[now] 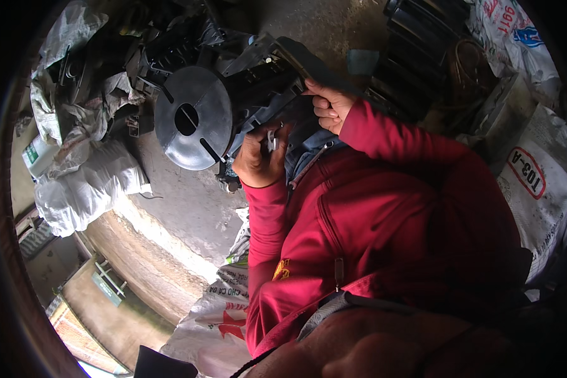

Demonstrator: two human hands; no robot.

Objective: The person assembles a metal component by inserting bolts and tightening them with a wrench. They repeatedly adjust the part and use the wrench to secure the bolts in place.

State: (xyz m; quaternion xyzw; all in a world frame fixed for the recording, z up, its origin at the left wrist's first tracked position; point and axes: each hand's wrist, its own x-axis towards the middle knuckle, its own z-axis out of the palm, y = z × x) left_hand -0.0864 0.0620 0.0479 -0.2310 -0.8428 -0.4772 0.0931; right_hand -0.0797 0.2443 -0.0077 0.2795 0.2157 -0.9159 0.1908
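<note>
My left hand [258,160] is closed, with a small pale metallic piece [272,140] showing between its fingers; the piece's exact kind cannot be made out. Up and to the right, my right hand [332,108] is curled with thumb and fingers pressed together at the end of a long dark bar-like part [291,58]. Left of both hands stands a large round grey disc [209,94] with a dark centre hole and narrow slots. Dark machine-like parts [252,79] lie between the disc and my hands, partly hidden in shadow.
White plastic bags [91,183] lie at the left beyond the disc. Dark ribbed parts [406,57] are stacked at the upper right. Printed white sacks [535,183] stand at the right, and another sack [211,315] lies below my left arm. Grey concrete floor [183,195] shows between.
</note>
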